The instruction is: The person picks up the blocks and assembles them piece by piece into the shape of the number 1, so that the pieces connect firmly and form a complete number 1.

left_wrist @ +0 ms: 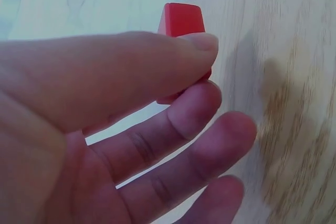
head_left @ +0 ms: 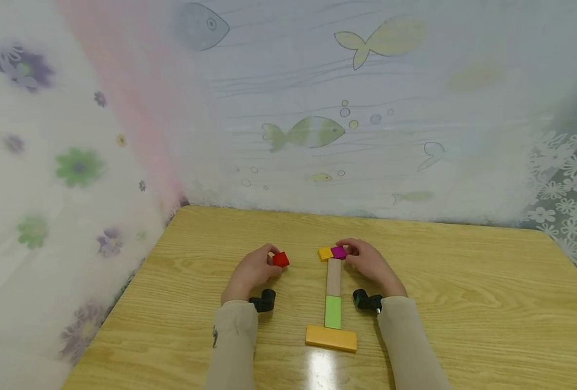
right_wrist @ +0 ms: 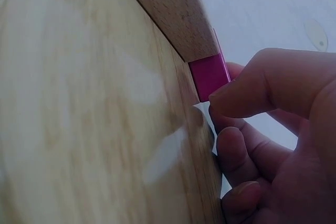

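In the head view my left hand pinches a red block between thumb and fingers, left of a row of blocks. The left wrist view shows the thumb across the red block, with the other fingers bent behind it. My right hand pinches a magenta block at the row's far end. That block lies beside a small yellow block. From this pair a plain wooden block and a green block run toward me, ending at an orange block laid crosswise.
A wooden table carries all the blocks. Behind it hangs a pale sheet printed with fish, and a flowered one is on the left. Black wrist camera mounts jut inward beneath both hands.
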The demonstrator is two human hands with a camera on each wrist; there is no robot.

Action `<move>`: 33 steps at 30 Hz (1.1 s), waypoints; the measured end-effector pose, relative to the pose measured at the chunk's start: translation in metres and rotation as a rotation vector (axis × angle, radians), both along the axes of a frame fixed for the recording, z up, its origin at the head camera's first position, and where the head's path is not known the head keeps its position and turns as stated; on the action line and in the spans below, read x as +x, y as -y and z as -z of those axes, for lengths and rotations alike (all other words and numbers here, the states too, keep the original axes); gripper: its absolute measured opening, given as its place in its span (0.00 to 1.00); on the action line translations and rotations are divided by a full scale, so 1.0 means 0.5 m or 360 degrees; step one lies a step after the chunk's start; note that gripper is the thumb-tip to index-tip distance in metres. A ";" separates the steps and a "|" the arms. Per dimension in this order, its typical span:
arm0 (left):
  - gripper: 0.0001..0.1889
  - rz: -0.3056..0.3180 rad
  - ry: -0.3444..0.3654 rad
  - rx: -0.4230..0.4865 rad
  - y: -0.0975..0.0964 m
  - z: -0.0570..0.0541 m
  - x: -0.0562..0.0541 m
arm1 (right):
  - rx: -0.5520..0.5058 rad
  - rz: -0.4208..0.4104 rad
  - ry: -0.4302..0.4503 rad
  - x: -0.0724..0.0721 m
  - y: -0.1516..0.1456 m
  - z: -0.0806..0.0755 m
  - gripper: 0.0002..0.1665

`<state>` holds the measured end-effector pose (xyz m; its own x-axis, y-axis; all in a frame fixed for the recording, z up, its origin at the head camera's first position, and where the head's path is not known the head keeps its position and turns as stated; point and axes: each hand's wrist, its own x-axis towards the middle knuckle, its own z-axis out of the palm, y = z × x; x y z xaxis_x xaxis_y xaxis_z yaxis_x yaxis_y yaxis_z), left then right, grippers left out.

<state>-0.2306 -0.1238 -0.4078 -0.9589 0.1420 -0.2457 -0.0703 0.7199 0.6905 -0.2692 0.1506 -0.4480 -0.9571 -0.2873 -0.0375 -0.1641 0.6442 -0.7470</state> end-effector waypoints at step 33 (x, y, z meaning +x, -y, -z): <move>0.17 0.0148 -0.0152 -0.0193 -0.072 0.023 -0.010 | 0.0013 0.0009 -0.0013 0.001 -0.001 -0.002 0.22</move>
